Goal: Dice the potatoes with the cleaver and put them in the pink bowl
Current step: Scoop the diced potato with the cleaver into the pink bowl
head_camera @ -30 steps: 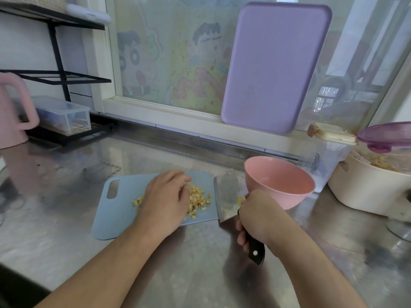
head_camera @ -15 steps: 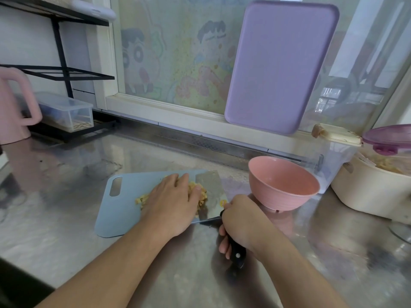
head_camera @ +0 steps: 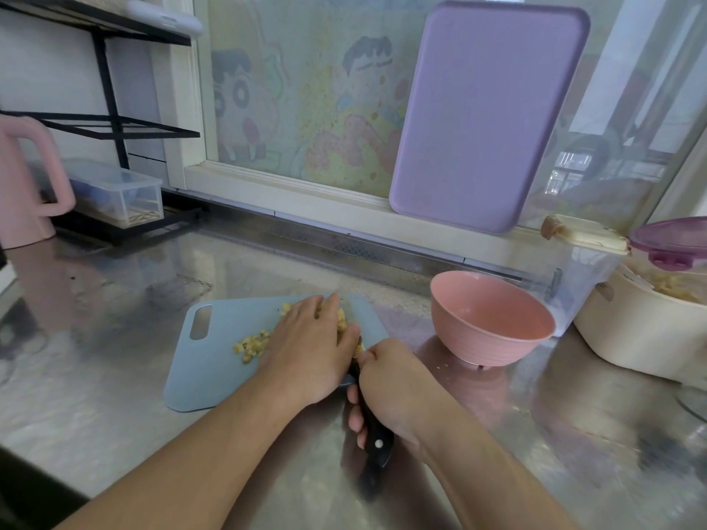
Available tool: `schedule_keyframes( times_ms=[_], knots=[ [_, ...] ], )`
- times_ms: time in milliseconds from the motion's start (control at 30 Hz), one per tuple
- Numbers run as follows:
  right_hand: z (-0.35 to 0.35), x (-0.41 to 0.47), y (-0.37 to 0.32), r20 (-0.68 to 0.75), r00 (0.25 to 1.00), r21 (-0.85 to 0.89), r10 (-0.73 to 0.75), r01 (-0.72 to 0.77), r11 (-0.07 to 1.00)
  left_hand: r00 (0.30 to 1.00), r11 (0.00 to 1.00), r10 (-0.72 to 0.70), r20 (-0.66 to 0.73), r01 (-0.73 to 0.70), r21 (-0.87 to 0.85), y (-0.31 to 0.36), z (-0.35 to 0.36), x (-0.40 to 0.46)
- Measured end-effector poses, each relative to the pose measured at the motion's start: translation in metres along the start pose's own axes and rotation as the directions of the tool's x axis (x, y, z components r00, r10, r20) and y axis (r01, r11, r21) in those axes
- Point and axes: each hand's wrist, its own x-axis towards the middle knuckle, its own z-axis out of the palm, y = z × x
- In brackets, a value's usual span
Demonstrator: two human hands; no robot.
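Most of the dice (head_camera: 252,344) hide under the left hand (head_camera: 311,348), which lies flat, fingers straight, pressing the pile on the blue board (head_camera: 214,361); a few yellow cubes spill out at its left edge and past its fingertips. The cleaver (head_camera: 373,434) blade is almost wholly covered between the two hands; only the black handle shows. The right hand (head_camera: 394,388) is curled tight round that handle, just beside the left. Off to the right the pink bowl (head_camera: 491,323) stands on the steel counter (head_camera: 114,395), apart from both hands, nothing visible inside.
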Motion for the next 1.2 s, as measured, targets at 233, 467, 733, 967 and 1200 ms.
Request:
schedule_keyframes(
  times_ms=[233,467,733,967,1200],
  knots=[
    [-0.002,0.011,0.008,-0.010,1.000,0.113,0.006,-0.005,0.994,0.999,0.997,0.040,-0.019,-0.042,-0.071,0.007,-0.010,0.006],
    [-0.004,0.010,0.007,0.001,0.999,0.150,0.037,-0.037,0.988,0.998,0.997,0.063,-0.006,-0.063,-0.037,0.015,-0.007,0.012],
    [-0.010,0.004,0.001,-0.019,1.000,0.326,-0.016,0.021,0.945,0.994,0.994,0.111,-0.010,-0.111,-0.018,0.024,-0.022,0.021],
    [-0.048,-0.015,-0.026,-0.066,0.990,0.409,-0.124,0.140,0.902,0.976,0.978,0.205,-0.075,-0.202,0.045,0.067,-0.051,0.050],
    [-0.126,-0.034,-0.032,-0.190,0.973,0.448,-0.134,0.207,0.870,0.939,0.947,0.319,-0.127,-0.320,0.013,0.160,-0.052,0.079]
  ],
)
